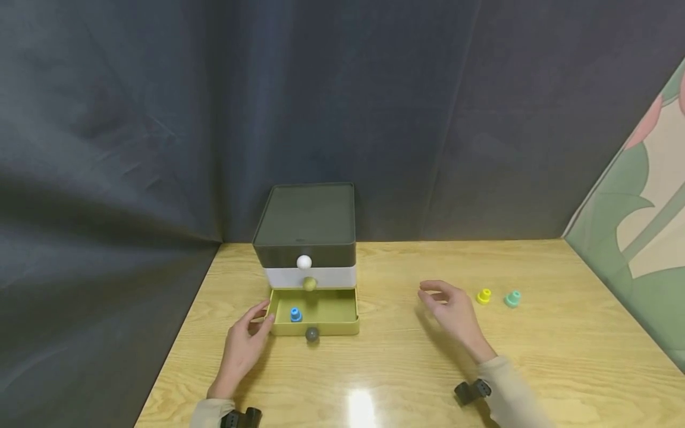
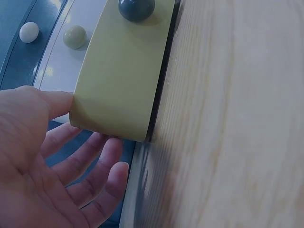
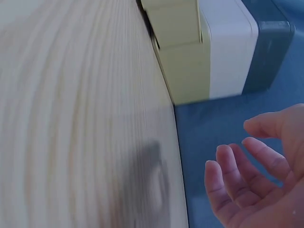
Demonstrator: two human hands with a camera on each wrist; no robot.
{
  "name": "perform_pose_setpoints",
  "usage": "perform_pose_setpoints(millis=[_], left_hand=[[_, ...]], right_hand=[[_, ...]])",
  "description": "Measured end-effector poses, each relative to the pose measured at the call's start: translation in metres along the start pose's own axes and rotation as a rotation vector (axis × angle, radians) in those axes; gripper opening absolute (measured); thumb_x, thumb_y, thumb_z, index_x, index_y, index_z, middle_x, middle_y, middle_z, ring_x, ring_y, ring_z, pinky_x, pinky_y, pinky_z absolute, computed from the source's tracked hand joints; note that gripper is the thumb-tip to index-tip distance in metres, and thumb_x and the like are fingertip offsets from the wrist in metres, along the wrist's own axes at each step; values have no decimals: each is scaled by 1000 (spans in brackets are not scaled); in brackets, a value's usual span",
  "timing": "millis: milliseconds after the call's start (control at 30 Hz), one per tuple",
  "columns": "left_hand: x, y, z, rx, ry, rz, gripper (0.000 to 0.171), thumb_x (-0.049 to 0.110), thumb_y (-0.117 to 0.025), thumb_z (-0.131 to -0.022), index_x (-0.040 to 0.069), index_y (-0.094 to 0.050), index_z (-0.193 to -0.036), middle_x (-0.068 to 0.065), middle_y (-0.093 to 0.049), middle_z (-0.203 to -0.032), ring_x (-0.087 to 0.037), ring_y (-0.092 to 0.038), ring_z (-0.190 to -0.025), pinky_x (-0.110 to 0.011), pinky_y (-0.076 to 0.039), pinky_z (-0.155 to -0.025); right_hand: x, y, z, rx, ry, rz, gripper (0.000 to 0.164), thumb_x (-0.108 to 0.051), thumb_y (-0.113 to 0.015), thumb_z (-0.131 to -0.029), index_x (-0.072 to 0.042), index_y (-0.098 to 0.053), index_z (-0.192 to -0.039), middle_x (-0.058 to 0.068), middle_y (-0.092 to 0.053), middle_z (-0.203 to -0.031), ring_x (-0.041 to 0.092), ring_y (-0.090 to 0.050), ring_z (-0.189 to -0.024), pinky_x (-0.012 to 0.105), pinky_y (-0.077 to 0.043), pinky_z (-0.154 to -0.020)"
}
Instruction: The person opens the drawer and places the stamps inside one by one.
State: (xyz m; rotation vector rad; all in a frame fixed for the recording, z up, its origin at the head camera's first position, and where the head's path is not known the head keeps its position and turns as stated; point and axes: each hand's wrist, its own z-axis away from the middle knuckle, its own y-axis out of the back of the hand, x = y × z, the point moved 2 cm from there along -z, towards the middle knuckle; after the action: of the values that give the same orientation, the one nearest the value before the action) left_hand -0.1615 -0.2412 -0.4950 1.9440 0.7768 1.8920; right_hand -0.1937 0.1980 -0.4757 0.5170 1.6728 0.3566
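A three-tier drawer box point(image 1: 305, 214) stands on the table, dark grey on top, white in the middle and olive green below. The bottom olive drawer point(image 1: 332, 329) is pulled out, with a small blue stepped peg-like piece point(image 1: 295, 315) inside at its left. My left hand point(image 1: 243, 346) is at the drawer's left front corner; in the left wrist view its thumb touches the edge and the loosely spread fingers lie along the side. To the right of the box, my right hand point(image 1: 453, 312) hovers over the table, fingers relaxed and bent, holding nothing.
Right of my right hand, a yellow piece point(image 1: 484, 296) and a teal piece point(image 1: 512, 299) of similar shape stand on the wooden table point(image 1: 396, 368). Dark curtains point(image 1: 342, 107) hang behind and at the left. The drawers carry round knobs, with a dark one point(image 1: 312, 334) on the bottom drawer.
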Motion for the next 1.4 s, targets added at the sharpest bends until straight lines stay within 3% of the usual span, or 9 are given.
perform_pose_setpoints(millis=[333,533,700,900,1167,1333,1400], left_hand=[[0,-1,-2,10,-3,4,47,30,-67,-106,15,-62,-150,-20,-69,-137,-37,-72,-118,-47,-60,-96],[1,0,-1,19,-7,2,45,29,-67,-106,15,-63,-149,-18,-70,-136,-35,-73,-116,-42,-60,-92],[4,0,0,10,-5,15,47,31,-67,-107,15,-62,-150,-19,-69,-137,-35,-72,-117,-47,-60,-95],[4,1,1,6,-5,23,47,31,-67,-107,15,-62,-150,-19,-70,-137,-35,-72,-117,-44,-61,-93],[2,2,-1,11,-7,18,47,32,-67,-106,16,-62,-150,-18,-70,-136,-34,-73,-116,-39,-60,-92],[2,0,0,9,-11,26,47,32,-67,-106,15,-63,-150,-19,-70,-135,-34,-73,-116,-37,-60,-91],[2,0,0,13,-9,25,47,31,-67,-106,15,-63,-150,-19,-70,-135,-35,-73,-116,-39,-60,-91]], right_hand=[[24,37,7,19,-31,60,39,-27,-67,-106,-1,-70,-135,29,-72,-129,43,-76,-105,28,-62,-68],[38,56,6,61,-60,84,42,-28,-65,-107,0,-68,-137,33,-71,-129,43,-76,-100,28,-53,-52],[50,72,4,108,-83,124,43,-31,-64,-107,-1,-68,-137,34,-70,-129,49,-74,-106,29,-45,-42],[56,84,7,114,-103,143,45,-32,-63,-108,1,-66,-138,36,-68,-132,51,-74,-107,27,-51,-47],[63,95,-1,154,-118,168,45,-32,-63,-107,0,-67,-139,33,-74,-121,23,-78,-89,24,-56,-59],[74,105,-2,187,-171,184,47,-34,-64,-106,-1,-67,-139,30,-75,-121,-10,-63,-78,19,-53,-62],[79,107,-1,190,-190,182,48,-35,-64,-106,-1,-67,-140,31,-75,-121,-17,-56,-75,18,-53,-62]])
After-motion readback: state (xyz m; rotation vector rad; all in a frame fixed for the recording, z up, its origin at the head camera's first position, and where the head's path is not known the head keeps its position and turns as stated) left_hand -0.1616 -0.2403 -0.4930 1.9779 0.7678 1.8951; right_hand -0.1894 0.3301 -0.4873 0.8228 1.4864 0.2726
